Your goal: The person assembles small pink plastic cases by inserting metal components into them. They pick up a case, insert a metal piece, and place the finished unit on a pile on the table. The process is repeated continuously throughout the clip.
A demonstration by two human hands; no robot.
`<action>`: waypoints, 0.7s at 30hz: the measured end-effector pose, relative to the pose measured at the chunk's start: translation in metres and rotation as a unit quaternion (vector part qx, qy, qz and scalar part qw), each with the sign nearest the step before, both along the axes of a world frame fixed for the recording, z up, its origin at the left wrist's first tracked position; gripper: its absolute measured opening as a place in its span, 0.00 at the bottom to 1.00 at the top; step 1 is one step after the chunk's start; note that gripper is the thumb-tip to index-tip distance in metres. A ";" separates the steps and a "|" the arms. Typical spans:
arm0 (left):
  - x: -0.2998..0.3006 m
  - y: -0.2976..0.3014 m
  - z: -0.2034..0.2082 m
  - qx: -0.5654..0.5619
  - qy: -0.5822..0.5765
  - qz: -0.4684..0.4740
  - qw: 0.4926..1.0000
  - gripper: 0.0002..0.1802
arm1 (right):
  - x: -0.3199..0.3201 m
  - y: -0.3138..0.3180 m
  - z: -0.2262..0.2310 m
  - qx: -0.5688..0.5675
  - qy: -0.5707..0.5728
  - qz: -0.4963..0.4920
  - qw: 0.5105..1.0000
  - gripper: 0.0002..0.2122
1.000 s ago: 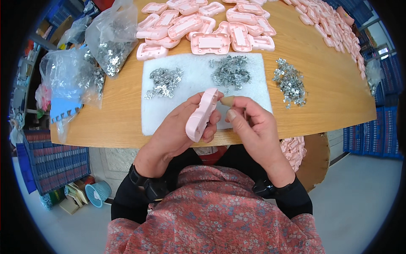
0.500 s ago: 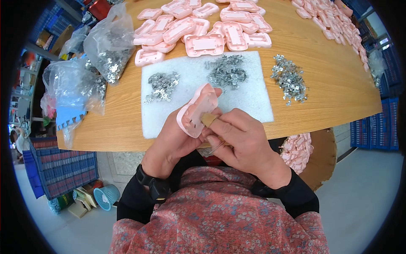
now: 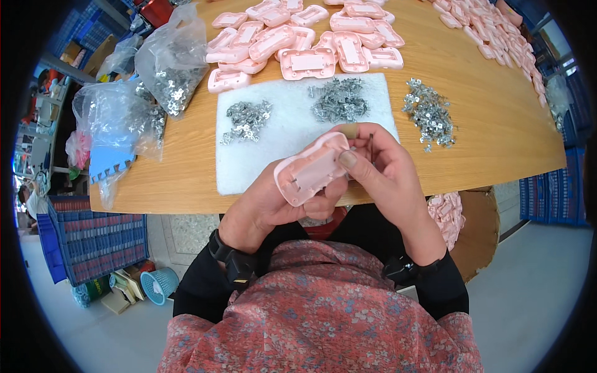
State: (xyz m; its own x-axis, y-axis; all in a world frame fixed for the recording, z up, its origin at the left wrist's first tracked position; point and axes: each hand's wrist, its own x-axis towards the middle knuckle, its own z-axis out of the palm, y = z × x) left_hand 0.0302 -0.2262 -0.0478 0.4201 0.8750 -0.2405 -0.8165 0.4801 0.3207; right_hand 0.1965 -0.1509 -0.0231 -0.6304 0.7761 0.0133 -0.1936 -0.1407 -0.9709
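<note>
My left hand [image 3: 261, 202] is closed around a pink plastic shell [image 3: 314, 173], tilted with its hollow inner side up. Small dark metal pieces [image 3: 296, 184] show near the shell's lower left end. At its upper right end, the thumb of my right hand [image 3: 401, 193] presses against the shell. A thin dark rod [image 3: 372, 144] stands up between that hand's thumb and fingers; its other end is hidden. Tan tape [image 3: 349, 130] wraps one right fingertip. Beyond both hands, a white foam sheet [image 3: 283, 137] carries two heaps of small metal clips [image 3: 247, 120].
Many pink shells [image 3: 308, 62] lie piled at the table's far side, more at far right. Another metal clip heap [image 3: 429, 115] sits right of the foam. Plastic bags of metal parts [image 3: 171, 74] stand left. Below the table's right edge is a box [image 3: 476, 236] beside pink pieces.
The shell has turned to a flatter tilt, showing more of its inside. My right hand has shifted right and up, its taped finger leaving the shell's inside, and the thin rod now points upward.
</note>
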 end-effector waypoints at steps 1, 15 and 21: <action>0.002 -0.003 0.002 -0.001 0.030 -0.003 1.000 0.30 | 0.001 0.002 -0.002 0.007 -0.023 0.022 0.999 0.12; 0.008 -0.017 0.013 0.009 0.346 0.194 0.918 0.22 | 0.007 0.005 -0.006 -0.035 -0.064 -0.074 0.995 0.08; 0.007 -0.018 0.008 0.009 0.354 0.203 0.913 0.16 | 0.006 0.000 -0.009 -0.038 -0.059 -0.070 0.995 0.08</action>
